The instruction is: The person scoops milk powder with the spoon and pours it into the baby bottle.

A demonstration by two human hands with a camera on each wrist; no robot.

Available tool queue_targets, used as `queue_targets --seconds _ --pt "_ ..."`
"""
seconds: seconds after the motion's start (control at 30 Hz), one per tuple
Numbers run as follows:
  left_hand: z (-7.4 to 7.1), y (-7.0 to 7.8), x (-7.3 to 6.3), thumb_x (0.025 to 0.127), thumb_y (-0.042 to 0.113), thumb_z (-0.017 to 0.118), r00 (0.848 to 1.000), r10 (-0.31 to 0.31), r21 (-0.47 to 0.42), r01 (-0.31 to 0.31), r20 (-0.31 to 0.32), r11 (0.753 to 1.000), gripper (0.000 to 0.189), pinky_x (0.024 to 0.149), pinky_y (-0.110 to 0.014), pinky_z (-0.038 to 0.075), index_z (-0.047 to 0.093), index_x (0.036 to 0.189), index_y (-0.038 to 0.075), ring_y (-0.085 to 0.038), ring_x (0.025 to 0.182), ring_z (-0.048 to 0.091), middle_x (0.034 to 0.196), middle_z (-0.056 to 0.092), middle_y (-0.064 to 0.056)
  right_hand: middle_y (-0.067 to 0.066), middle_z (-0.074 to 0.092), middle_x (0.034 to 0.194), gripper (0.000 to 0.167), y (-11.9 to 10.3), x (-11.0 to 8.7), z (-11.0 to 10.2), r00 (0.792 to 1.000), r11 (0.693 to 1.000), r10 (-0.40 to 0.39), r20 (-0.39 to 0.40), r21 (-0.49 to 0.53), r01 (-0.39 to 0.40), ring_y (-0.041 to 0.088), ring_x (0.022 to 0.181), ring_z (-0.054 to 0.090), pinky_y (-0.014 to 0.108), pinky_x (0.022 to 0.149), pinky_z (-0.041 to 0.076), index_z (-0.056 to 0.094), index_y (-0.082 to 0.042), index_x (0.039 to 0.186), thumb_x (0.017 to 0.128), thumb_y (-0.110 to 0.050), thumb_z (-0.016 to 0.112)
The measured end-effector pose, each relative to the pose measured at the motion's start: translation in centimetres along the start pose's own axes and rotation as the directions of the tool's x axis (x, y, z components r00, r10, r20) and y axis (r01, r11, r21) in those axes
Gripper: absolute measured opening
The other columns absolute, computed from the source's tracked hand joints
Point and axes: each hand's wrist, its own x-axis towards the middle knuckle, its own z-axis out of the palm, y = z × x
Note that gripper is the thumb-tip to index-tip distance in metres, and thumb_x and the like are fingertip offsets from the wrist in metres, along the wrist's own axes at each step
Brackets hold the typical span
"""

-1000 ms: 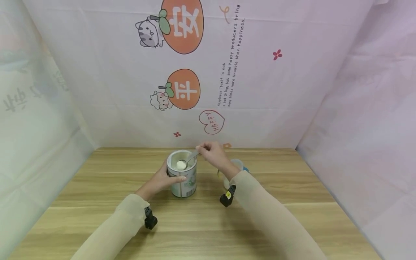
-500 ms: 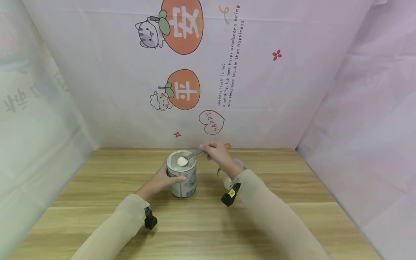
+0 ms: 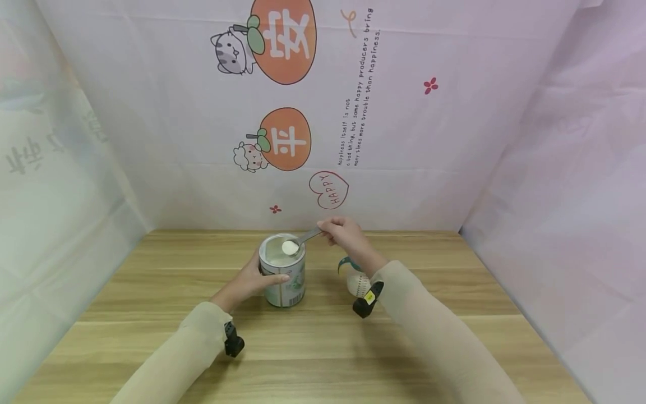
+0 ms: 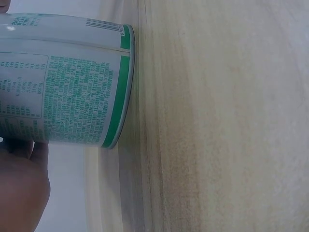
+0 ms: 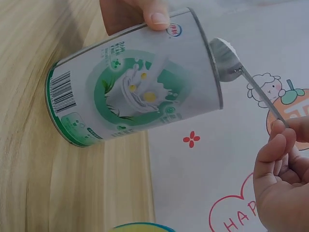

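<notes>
Held the white-and-green cylindrical tin can (image 3: 287, 290) upright on the wood-grained desk (image 3: 287, 350), grasping round its left side with the left hand (image 3: 254, 279). Pinched the handle of the grey metal round-bowled spoon (image 3: 309, 235) in the right hand (image 3: 346, 235), up and to the right of the can. Carried a mound of white powder (image 3: 290, 247) over the can's opening, close to its right rim. Called, in judgement, for a level bowl, a slow lift past the can's rim and a firm left grip, so as to avoid tipping powder outside. Showed, from the head only, the can's inside and, to its right, the white dark-dotted body of a rounded container (image 3: 357, 285), too covered by the right wrist to make out fully. Revealed at the right wrist the can's milk-splash picture and the spoon's pinched end; at the left wrist, just dense green print, without the spoon.
</notes>
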Motion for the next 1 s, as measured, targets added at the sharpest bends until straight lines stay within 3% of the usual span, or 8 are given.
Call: queue_targets --seconds 0.2,0.37,0.67,0.87,1.0 --pt "0.1 0.3 -0.1 0.081 0.036 0.086 1.0 0.002 0.008 -0.002 0.003 1.0 0.102 0.112 -0.063 0.026 0.017 0.156 0.03 -0.035 0.138 0.037 0.148 0.041 -0.012 0.01 0.061 0.093 0.025 -0.4 -0.3 -1.0 1.0 1.0 -0.006 0.003 0.016 0.006 0.018 0.083 0.053 0.04 0.086 0.051 0.067 0.001 0.101 0.101 -0.023 0.06" --pt "0.1 0.3 -0.2 0.081 0.035 0.085 1.0 0.007 0.007 -0.007 0.006 1.0 0.102 0.112 -0.063 0.026 0.016 0.156 0.031 -0.035 0.137 0.038 0.148 0.04 -0.012 0.014 0.06 0.096 0.024 -0.5 -0.5 -1.8 1.0 1.0 0.004 -0.009 0.013 -0.004 0.018 0.083 0.053 0.034 0.083 0.051 0.067 0.001 0.101 0.101 -0.022 0.059" --pt "0.0 0.4 -0.3 0.082 0.034 0.085 1.0 0.002 0.003 -0.002 0.01 1.0 0.103 0.112 -0.062 0.026 0.015 0.157 0.029 -0.036 0.137 0.039 0.147 0.041 -0.013 0.006 0.057 0.092 0.027 0.0 -0.8 -3.6 1.0 1.0 0.017 -0.019 0.009 -0.017 0.019 0.086 0.051 0.028 0.08 0.05 0.065 0.003 0.103 0.102 -0.023 0.058" --pt "0.1 0.2 -0.1 0.082 0.033 0.085 1.0 0.01 0.001 -0.01 0.005 1.0 0.102 0.113 -0.062 0.025 0.016 0.157 0.03 -0.034 0.137 0.04 0.147 0.043 -0.012 0.01 0.059 0.098 0.028 0.5 -1.1 -4.8 1.0 1.0 0.004 -0.027 0.003 -0.004 0.018 0.088 0.052 0.037 0.088 0.05 0.065 0.003 0.109 0.103 -0.022 0.057" --pt "0.1 0.2 -0.1 0.082 0.033 0.085 1.0 0.013 -0.004 -0.013 0.009 1.0 0.102 0.113 -0.062 0.025 0.016 0.157 0.03 -0.034 0.137 0.04 0.146 0.043 -0.011 0.011 0.058 0.099 0.029 0.9 -1.3 -5.6 0.999 1.0 0.01 -0.035 0.003 -0.01 0.017 0.088 0.051 0.036 0.089 0.05 0.064 0.005 0.109 0.103 -0.023 0.057"
